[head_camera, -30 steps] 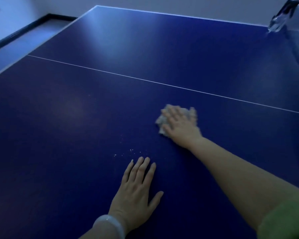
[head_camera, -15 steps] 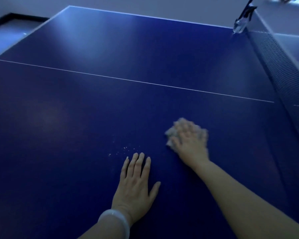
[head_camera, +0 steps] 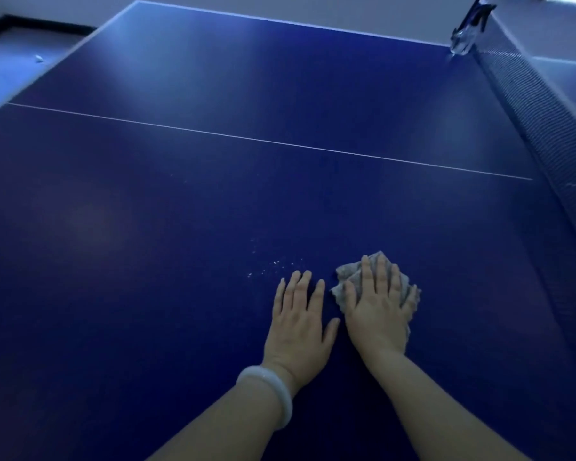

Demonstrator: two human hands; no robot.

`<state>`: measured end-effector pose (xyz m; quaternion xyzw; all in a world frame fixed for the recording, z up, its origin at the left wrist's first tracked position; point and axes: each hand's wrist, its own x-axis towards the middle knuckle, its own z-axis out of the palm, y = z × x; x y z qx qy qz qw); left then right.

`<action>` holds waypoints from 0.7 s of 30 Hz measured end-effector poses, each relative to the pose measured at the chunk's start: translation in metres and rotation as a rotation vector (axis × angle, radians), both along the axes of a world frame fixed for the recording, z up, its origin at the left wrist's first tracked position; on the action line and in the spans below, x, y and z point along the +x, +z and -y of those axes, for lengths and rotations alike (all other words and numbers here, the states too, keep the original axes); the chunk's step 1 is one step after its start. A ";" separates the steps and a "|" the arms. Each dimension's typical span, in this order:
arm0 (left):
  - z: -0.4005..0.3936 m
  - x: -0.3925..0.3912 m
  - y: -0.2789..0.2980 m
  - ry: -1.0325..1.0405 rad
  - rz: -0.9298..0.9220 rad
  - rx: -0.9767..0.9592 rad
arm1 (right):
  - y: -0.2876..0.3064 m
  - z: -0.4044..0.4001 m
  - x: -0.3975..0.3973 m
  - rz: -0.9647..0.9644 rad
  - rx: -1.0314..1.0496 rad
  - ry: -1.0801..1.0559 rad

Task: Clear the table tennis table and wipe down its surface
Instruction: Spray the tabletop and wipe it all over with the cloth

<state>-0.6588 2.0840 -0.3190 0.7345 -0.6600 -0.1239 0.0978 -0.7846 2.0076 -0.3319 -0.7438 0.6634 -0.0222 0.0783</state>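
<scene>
Both hands lie flat on the blue table tennis table (head_camera: 180,201), side by side and just apart, near the lower middle of the view. Under the right hand (head_camera: 378,304) sits a crumpled grey cloth (head_camera: 348,276), pressed against the surface by straight, slightly spread fingers; its edges show beyond the fingertips and along both sides of the palm, and it lies just to the right of the left hand (head_camera: 298,322). That left hand rests palm down on the bare surface with fingers extended and thumb angled out toward the right hand, holding nothing; a pale bangle (head_camera: 268,395) circles its wrist. Just ahead of the left fingertips, a scatter of small pale specks (head_camera: 273,266) dots the tabletop, beside the cloth's left edge. Farther out, a thin white line (head_camera: 263,141) crosses the table from left to right. Along the right side runs the dark net (head_camera: 546,128), ending at a clamp post (head_camera: 464,38) at the far edge of the table. Beyond the far left corner is grey floor (head_camera: 14,51) with a small white object (head_camera: 39,58) on it, too small to identify, and a dark baseboard (head_camera: 40,26) under a pale wall. Light is dim, with soft reflections on the far half of the table.
</scene>
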 end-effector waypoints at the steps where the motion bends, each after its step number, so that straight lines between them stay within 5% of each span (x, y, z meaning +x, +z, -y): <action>1: -0.003 0.006 0.002 0.000 -0.053 -0.026 | -0.001 0.000 -0.001 0.004 -0.008 0.006; 9: -0.083 0.120 0.009 0.130 0.108 0.011 | -0.001 -0.002 -0.001 0.012 0.007 -0.010; 14: -0.102 0.149 0.001 0.207 0.161 0.082 | 0.010 -0.042 0.030 0.032 0.031 -0.209; 21: -0.103 0.151 -0.001 0.205 0.161 0.083 | 0.000 -0.083 0.103 -0.018 -0.049 0.506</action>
